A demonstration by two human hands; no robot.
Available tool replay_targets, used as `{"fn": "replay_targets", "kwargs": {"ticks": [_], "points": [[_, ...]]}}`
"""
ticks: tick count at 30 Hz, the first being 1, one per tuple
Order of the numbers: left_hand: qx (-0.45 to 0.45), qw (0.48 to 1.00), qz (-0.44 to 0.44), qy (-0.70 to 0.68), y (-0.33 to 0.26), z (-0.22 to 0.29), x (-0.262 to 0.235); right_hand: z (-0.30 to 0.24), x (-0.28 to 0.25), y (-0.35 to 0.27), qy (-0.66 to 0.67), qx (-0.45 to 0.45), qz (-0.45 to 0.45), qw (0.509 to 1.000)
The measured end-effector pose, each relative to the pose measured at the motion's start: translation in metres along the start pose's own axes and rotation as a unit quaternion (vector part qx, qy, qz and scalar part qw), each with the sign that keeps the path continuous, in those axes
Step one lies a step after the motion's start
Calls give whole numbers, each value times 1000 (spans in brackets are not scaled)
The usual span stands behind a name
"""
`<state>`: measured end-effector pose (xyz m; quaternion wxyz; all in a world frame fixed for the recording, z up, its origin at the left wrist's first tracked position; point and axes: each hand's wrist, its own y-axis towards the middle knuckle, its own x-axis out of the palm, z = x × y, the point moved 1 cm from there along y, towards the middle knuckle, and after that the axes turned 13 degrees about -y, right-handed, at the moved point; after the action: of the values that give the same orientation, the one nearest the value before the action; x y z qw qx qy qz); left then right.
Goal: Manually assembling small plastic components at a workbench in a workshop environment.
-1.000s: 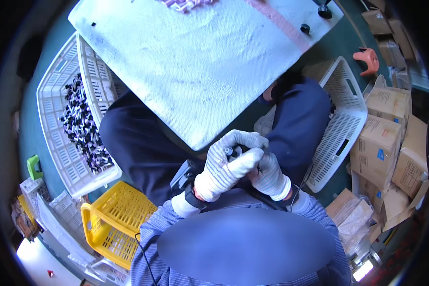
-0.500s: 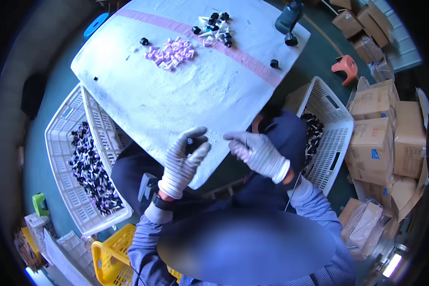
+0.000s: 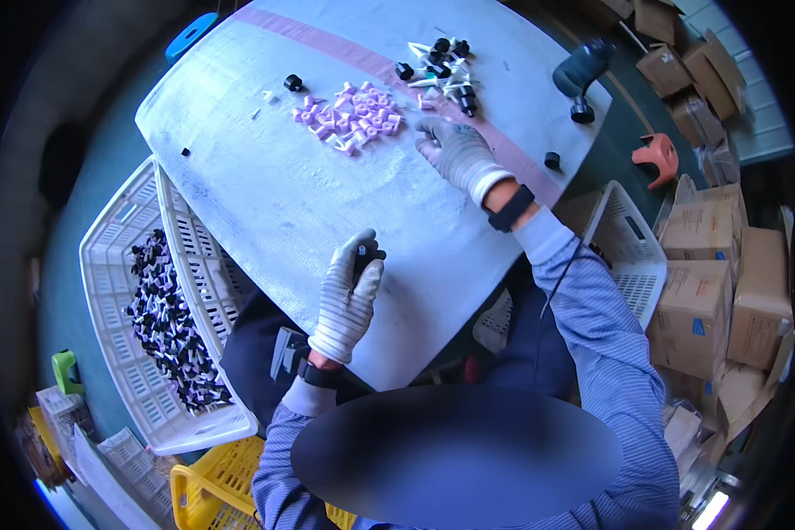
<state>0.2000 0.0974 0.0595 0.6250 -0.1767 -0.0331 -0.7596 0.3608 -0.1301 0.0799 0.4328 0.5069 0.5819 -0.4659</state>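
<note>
My left hand [image 3: 348, 305], in a striped white glove, is closed around a small black plastic part [image 3: 367, 253] above the near part of the white-covered table [image 3: 265, 194]. Gloved as well, my right hand [image 3: 465, 157] reaches over the far side, its fingers bent but apart, with nothing visible in them. Just left of its fingertips lies a heap of small pink plastic pieces [image 3: 362, 115]. Beyond it is a pile of white pointed pieces and black caps [image 3: 442, 71]. One black cap [image 3: 293, 83] sits by itself left of the pink heap.
A white crate [image 3: 106, 309] of black, white and pink parts stands left of the table, and another white crate [image 3: 647, 265] at the right. A dark bottle [image 3: 583, 71] and a black cap [image 3: 552, 161] lie near the right edge. Cardboard boxes [image 3: 693, 300] are stacked beyond.
My right hand has moved from the near edge up and away to the pink heap. My left hand stays near the front with the black part, now more upright. The view has shifted slightly.
</note>
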Motion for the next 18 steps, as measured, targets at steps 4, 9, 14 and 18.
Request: {"fn": "replay_targets", "kwargs": {"ticks": [4, 9, 14, 18], "points": [[-12, 998, 43, -33, 5, -7, -6, -17, 10, 42, -100, -62, 53, 992], [0, 998, 41, 41, 6, -14, -16, -33, 28, 67, -144, -16, 10, 989], [39, 994, 49, 85, 6, -15, -15, -21, 31, 74, -86, 8, -34, 996], [67, 988, 16, 136, 4, -12, -14, -12, 33, 58, -81, 1, -2, 997]]}}
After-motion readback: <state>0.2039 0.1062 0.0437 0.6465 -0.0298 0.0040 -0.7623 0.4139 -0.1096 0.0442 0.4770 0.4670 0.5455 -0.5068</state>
